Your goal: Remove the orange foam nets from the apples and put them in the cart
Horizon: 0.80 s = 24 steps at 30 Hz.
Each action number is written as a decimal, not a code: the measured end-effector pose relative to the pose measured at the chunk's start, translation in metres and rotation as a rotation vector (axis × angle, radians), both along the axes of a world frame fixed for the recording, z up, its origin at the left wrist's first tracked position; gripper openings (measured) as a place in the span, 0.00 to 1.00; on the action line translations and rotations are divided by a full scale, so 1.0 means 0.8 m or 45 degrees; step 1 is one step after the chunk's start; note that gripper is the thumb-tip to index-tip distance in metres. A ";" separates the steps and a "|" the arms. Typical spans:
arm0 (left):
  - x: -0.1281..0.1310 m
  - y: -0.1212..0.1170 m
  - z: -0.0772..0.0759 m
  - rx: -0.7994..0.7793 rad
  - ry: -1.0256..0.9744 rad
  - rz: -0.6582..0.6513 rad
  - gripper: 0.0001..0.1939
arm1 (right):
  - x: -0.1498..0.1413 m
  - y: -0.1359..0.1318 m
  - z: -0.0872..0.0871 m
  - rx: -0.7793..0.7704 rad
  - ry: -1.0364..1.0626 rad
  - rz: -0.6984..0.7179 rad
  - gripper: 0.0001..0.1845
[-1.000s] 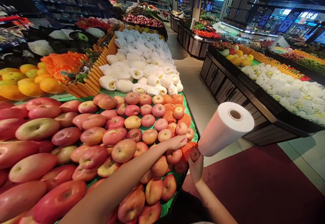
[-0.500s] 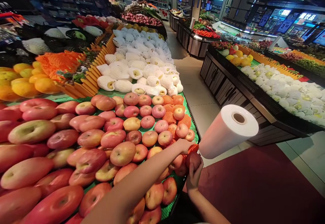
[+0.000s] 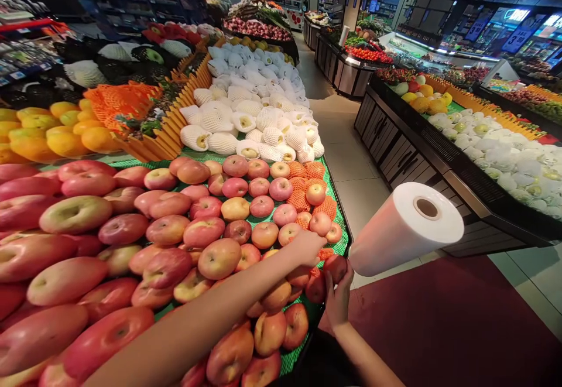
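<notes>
My right hand point(image 3: 339, 300) is wrapped round a red apple point(image 3: 335, 267) at the right edge of the apple display. My left arm reaches across the apples, and my left hand point(image 3: 305, 249) is just left of that apple. Its fingers are curled and closed on an orange foam net point(image 3: 325, 253), partly hidden by the hand. Loose apples point(image 3: 219, 259) lie all round on green mesh point(image 3: 295, 359). Above my left hand are more orange foam nets point(image 3: 299, 195), some with apples resting on them.
A large roll of plastic bags point(image 3: 404, 229) stands close to my right hand. White-netted fruit point(image 3: 259, 117) lies behind the apples, beside an orange slatted divider point(image 3: 191, 97). Yellow-orange fruit point(image 3: 65, 135) is at the left. Another fruit stand point(image 3: 404, 161) is across the aisle.
My left hand has drawn back a little to the left, away from the apple in my right hand. The view has shifted slightly, so the display sits further right.
</notes>
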<state>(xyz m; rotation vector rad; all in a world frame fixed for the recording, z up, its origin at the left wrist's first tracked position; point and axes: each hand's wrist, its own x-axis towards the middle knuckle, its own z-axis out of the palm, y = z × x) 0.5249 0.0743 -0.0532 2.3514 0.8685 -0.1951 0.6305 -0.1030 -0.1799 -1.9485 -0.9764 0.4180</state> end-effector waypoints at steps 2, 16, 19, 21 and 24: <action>-0.019 0.006 0.003 0.098 0.065 -0.036 0.23 | 0.002 0.026 0.004 -0.067 -0.121 0.106 0.33; -0.054 -0.005 -0.033 0.053 0.053 0.281 0.22 | 0.011 0.130 0.061 -0.043 -0.534 0.358 0.27; -0.052 -0.002 -0.022 0.145 0.142 0.360 0.19 | 0.017 0.164 0.060 -0.075 -0.502 0.489 0.34; -0.058 0.012 -0.009 0.224 0.200 0.424 0.19 | 0.018 0.171 0.056 -0.066 -0.446 0.461 0.35; -0.059 0.043 0.009 0.356 0.190 0.403 0.19 | 0.010 0.158 0.054 -0.050 -0.313 0.228 0.32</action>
